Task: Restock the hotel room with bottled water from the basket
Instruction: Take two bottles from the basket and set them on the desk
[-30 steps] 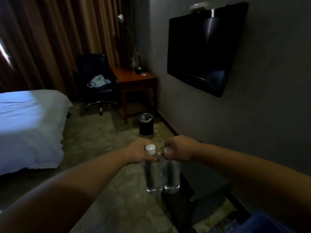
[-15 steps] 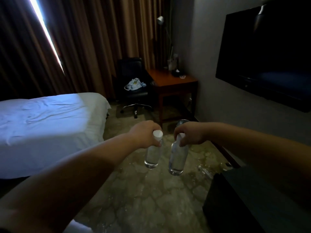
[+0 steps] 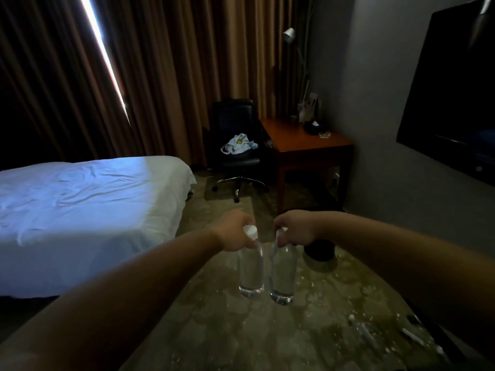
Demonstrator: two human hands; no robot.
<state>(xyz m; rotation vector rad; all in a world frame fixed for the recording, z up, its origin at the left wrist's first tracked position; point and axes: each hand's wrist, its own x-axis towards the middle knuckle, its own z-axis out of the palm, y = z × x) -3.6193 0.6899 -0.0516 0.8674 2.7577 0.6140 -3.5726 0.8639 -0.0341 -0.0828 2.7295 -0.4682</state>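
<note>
Two clear water bottles with white caps hang side by side in front of me above the carpet. My left hand (image 3: 235,231) grips the left bottle (image 3: 251,269) by its neck just under the cap. The right bottle (image 3: 283,274) hangs from my right hand (image 3: 294,228), which covers most of its cap. Both bottles point bottom down and nearly touch. The basket is not in view.
A bed with white sheets (image 3: 80,210) fills the left. Ahead stand a black office chair (image 3: 235,140) with a cloth on its seat and a wooden desk (image 3: 308,145) with small items. A dark bin (image 3: 320,250) sits behind my right hand. A television (image 3: 455,103) hangs on the right wall.
My view has swung left and forward from the wall toward the bed and desk. Both hands still carry the bottles, which now hang closer together and more upright.
</note>
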